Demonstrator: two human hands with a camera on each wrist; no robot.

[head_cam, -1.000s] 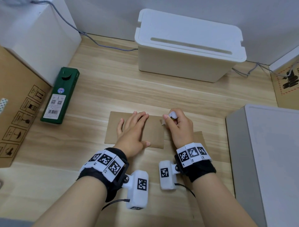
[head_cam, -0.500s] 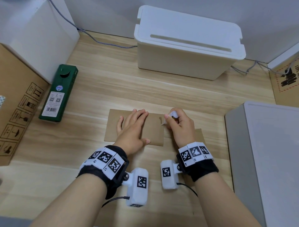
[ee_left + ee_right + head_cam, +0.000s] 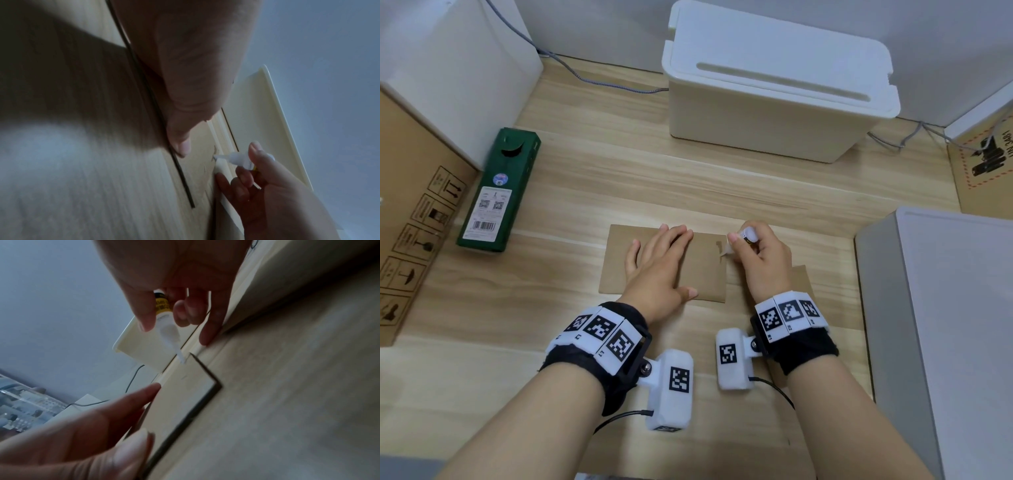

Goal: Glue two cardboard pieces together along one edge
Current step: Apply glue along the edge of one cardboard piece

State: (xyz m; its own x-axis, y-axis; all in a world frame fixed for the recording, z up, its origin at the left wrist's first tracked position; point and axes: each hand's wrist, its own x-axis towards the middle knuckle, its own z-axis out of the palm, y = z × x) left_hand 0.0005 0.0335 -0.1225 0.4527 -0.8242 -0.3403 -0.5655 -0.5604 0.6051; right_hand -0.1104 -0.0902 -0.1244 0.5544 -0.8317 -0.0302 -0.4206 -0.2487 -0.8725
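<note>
Gluing the right edge of a cardboard piece

The left hand [image 3: 661, 270] is lying flat, pressing the cardboard piece [image 3: 702, 270] on the table [image 3: 688, 192]; the right hand [image 3: 763, 263] is gripping the glue tube [image 3: 164, 318], nozzle at the far right edge. The second piece [image 3: 799, 277] is waiting, not joined yet.

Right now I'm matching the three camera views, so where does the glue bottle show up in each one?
Head: glue bottle right of centre, held in the right hand, nozzle at the cardboard piece's right edge.
Left wrist: lower right, nozzle pointing left.
Right wrist: upper centre, nozzle pointing down.
Shared landmark: the white storage box.
</note>
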